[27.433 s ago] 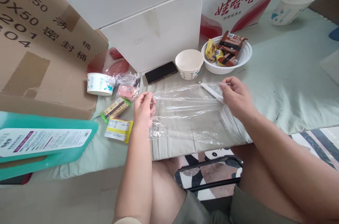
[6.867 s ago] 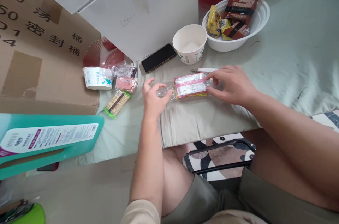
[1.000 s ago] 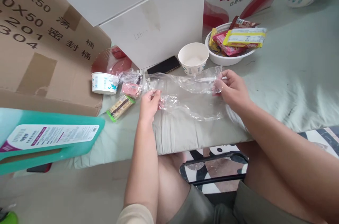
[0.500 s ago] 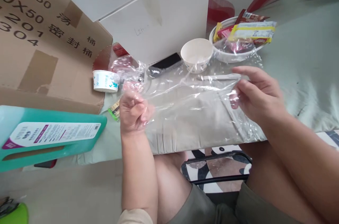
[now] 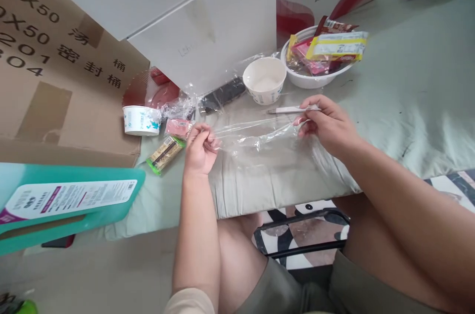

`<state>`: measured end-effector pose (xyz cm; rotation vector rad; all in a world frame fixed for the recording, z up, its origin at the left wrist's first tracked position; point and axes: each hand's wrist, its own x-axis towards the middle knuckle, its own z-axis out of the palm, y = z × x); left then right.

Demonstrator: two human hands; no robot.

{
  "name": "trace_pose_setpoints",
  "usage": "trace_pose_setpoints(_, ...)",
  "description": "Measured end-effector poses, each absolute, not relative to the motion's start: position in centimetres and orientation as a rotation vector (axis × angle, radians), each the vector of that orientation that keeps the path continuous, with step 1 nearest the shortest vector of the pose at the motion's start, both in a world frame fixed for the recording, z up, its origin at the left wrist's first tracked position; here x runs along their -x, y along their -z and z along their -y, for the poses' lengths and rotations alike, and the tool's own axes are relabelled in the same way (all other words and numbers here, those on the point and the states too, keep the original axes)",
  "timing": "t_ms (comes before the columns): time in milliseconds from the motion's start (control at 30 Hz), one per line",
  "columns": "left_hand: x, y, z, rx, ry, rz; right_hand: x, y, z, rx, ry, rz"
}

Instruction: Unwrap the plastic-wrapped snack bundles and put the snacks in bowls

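Note:
A clear plastic film (image 5: 256, 143) is stretched between my two hands above the cloth-covered table. My left hand (image 5: 200, 153) pinches its left end, fingers closed, beside a snack bar in a green-edged wrapper (image 5: 165, 155) and a small pink packet (image 5: 178, 127). At the other end, my right hand (image 5: 328, 123) grips the film with curled fingers. A slim white pen-like tool (image 5: 285, 110) lies by the right fingertips; whether they touch it I cannot tell. Just behind stands an upright white paper bowl (image 5: 264, 84).
A white basin (image 5: 315, 80) holds several wrapped snacks. Another paper bowl (image 5: 141, 121) rests near a cardboard box (image 5: 74, 106). A teal jug (image 5: 111, 200) is at the left edge. A dark oblong object (image 5: 224, 95) lies against a white box (image 5: 211, 32).
My left hand has moved right and the film between my hands hangs in a narrower band. The snack bar and pink packet show more fully. The view has shifted slightly.

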<state>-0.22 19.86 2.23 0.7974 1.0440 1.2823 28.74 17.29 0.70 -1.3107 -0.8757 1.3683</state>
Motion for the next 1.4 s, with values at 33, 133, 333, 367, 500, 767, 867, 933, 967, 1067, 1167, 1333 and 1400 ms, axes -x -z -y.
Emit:
trace_pose_setpoints(33, 0.2, -2.3, -19.8, -0.785, -1.296, -1.042, -28.8, -0.6, -17.3, 1.268, -1.374, 0.869)
trace_pose_setpoints(133, 0.1, -2.0, -19.6, -0.787, -1.307, -1.133, -28.7, -0.4, -17.3, 1.178, -1.355, 0.862)
trace_pose_setpoints(333, 0.2, -1.7, -19.6, -0.877, -1.298, -1.176, -28.4, -0.2, -17.6, 1.209, -1.275, 0.778)
trace_pose_setpoints(367, 0.3, -1.8, -19.6, -0.875, -1.299, -1.171, -28.5, -0.2, -17.7, 1.219, -1.276, 0.773)
trace_pose_setpoints(500, 0.6, -1.7, -19.9, -0.824, -1.267, -1.183, -29.0, -0.1, -17.9, 1.198, -1.352, 0.786)
trace_pose_setpoints(767, 1.3, -0.7, -20.0, -0.787, -1.126, -1.423, -29.1, -0.4, -17.6, 1.319, -1.445, 0.795)
trace_pose_setpoints(867, 1.4, -1.1, -19.7, -0.792, -1.082, -1.384, -29.2, -0.6, -17.2, 1.339, -1.439, 0.899)
trace_pose_setpoints(933, 1.3, -1.3, -19.6, -0.827, -1.050, -1.364, -29.3, -0.5, -17.0, 1.377, -1.398, 0.995)
trace_pose_setpoints(967, 1.2, -1.3, -19.6, -0.848, -1.034, -1.360, -29.4, -0.3, -17.0, 1.403, -1.370, 1.039)
trace_pose_setpoints(1067, 1.0, -1.2, -19.5, -0.913, -0.996, -1.386, -29.7, 0.2, -16.7, 1.464, -1.290, 1.135)
trace_pose_setpoints(1167, 0.8, -0.8, -19.4, -0.935, -0.988, -1.429, -30.3, 0.5, -16.3, 1.521, -1.166, 1.206)
trace_pose_setpoints(1333, 0.7, -1.3, -18.7, -0.916, -0.872, -1.289, -31.0, 0.2, -16.4, 1.513, -0.811, 1.150)
trace_pose_setpoints(1400, 0.4, -1.8, -18.4, -0.925, -0.808, -1.181, -30.5, 0.1, -16.6, 1.396, -0.961, 1.100)
